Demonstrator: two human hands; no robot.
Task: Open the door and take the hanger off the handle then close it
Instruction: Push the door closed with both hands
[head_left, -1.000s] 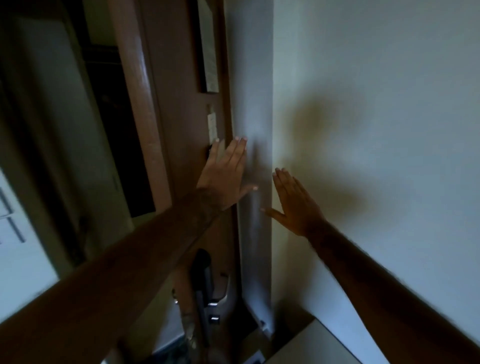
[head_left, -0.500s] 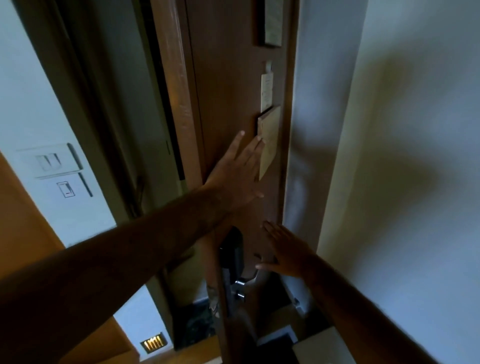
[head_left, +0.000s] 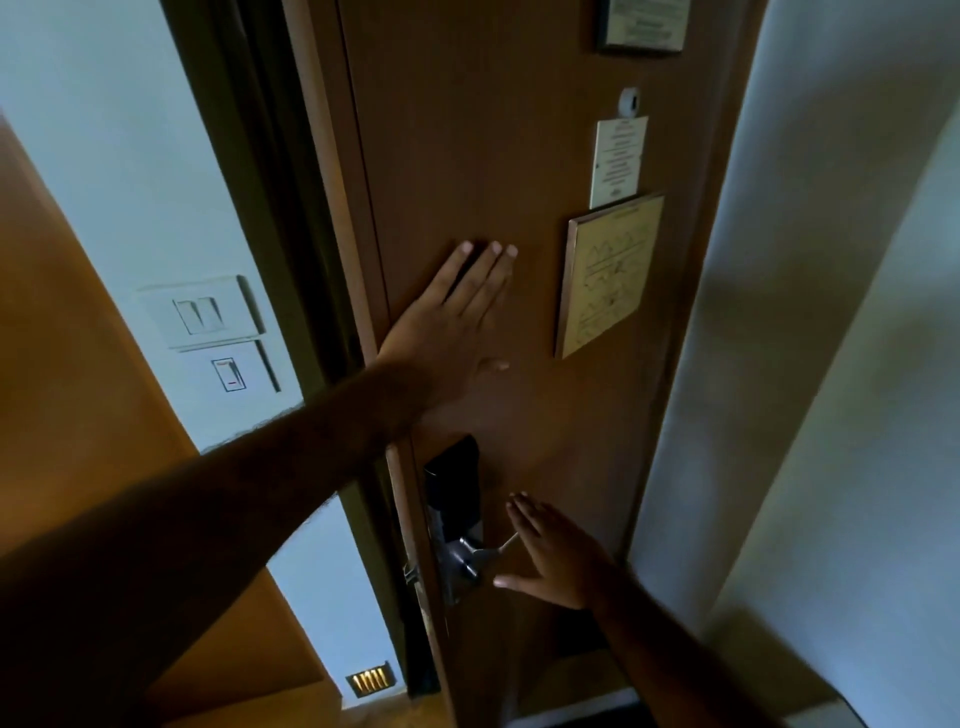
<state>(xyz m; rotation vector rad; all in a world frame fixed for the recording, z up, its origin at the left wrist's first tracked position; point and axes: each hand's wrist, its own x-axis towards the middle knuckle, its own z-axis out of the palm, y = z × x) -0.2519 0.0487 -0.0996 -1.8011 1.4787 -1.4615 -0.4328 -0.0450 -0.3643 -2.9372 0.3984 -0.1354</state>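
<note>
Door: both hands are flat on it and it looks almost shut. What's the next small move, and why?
Probably keep pressing with both palms until it latches. The left hand lies flat on the door above the lock, the right hand is open beside the handle, and a dark gap still shows along the latch edge by the frame. No hanger shows on the handle, so only closing seems left.

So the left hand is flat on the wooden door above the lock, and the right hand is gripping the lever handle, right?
Not quite. In the head view the right hand is open with fingers spread beside the lever handle, not gripping it. The rest holds: the left hand lies flat on the wooden door above the lock.
</note>
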